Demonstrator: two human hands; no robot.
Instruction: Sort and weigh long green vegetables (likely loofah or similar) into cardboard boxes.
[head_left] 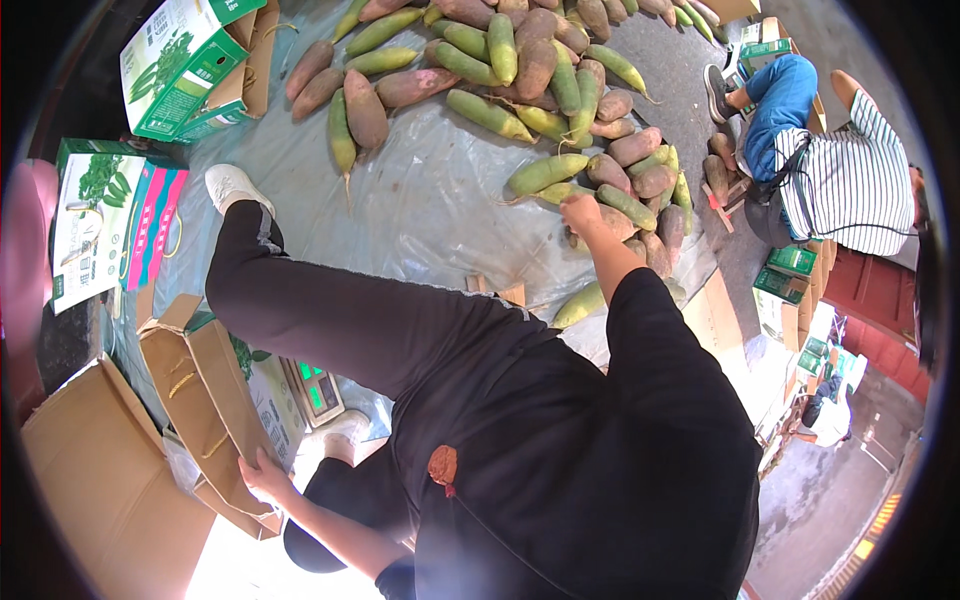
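My left hand (265,478) grips the edge of an opened cardboard box (215,430), which has a printed white side and yellow cord handles. On the right, my right hand (582,214) reaches down into a small heap of green and reddish radishes (628,205). Its fingers look curled, but what they hold is hidden beneath the hand. A long green radish (548,174) lies just beyond that hand. The larger pile of green and dusky-red radishes (500,60) spreads across the far side of the plastic sheet (430,210).
A scale with a green lit display (318,388) stands by my near foot, beside the box. Printed boxes (95,225) stand at the left, with another green-and-white carton (185,75) farther off. At the right another person in a striped top (845,180) bends beside more cartons (785,285).
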